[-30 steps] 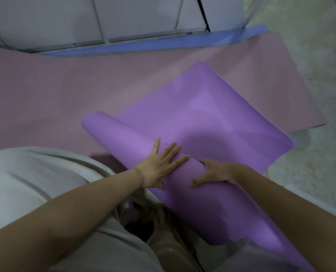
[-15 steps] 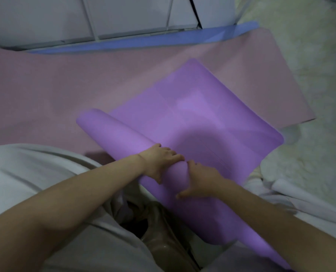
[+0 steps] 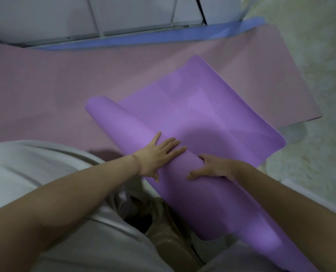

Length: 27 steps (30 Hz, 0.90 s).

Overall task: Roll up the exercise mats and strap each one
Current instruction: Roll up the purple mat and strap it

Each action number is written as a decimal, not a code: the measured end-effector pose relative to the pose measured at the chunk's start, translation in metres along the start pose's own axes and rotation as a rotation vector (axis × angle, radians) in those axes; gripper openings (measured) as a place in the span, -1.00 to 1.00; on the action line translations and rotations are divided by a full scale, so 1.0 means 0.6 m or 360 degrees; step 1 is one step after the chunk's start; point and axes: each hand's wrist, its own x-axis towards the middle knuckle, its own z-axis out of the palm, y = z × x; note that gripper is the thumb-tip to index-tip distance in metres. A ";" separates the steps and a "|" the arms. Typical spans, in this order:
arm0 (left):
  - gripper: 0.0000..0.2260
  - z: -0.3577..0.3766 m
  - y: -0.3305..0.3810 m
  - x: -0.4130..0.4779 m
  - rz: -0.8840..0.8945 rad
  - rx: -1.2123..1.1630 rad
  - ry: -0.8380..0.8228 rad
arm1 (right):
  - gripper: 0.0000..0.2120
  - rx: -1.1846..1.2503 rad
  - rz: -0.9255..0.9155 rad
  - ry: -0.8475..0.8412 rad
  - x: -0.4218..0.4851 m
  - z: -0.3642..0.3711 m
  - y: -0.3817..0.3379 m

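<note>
Pink mat (image 3: 65,85) underneath; left hand (image 3: 157,156) presses flat-fingered on purple mat (image 3: 212,114) roll, right hand (image 3: 216,169) curls around it.

1. One view only: head-worn, wide-angle camera.
2. It faces forward and steeply down over the wearer's own lap. Both forearms enter from the bottom edge.
3. Close range: left hand (image 3: 159,156) and right hand (image 3: 216,169) on the purple mat (image 3: 212,118) sit just below frame centre.
4. Far reach: the top edge takes in the grey panels (image 3: 133,14), and the right edge the pale rug (image 3: 320,79).
5. Straight lines bow near the borders.
</note>
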 end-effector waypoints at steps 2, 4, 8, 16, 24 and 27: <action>0.14 0.005 0.000 -0.005 0.0000 -0.0002 0.0090 | -0.13 0.0038 -0.0007 -0.0030 0.001 0.003 -0.003; 0.14 0.006 -0.005 -0.009 -0.0013 0.0005 0.0139 | -0.21 0.0088 -0.0008 -0.0041 0.004 0.006 -0.004; 0.29 -0.002 0.000 -0.015 0.0001 0.0275 0.0131 | -0.23 0.0148 -0.0010 -0.0061 0.008 0.006 -0.013; 0.15 0.008 -0.006 0.001 0.0127 0.0041 0.0286 | -0.13 -0.0003 -0.0014 -0.0160 0.004 -0.005 -0.021; -0.12 -0.033 -0.005 0.044 0.0104 -0.0109 0.0057 | -0.08 -0.0624 -0.0021 0.0332 -0.038 0.033 -0.029; -0.12 -0.049 -0.010 0.063 0.0142 -0.0163 -0.0015 | 0.03 -0.1069 0.0012 0.0661 -0.052 0.079 -0.028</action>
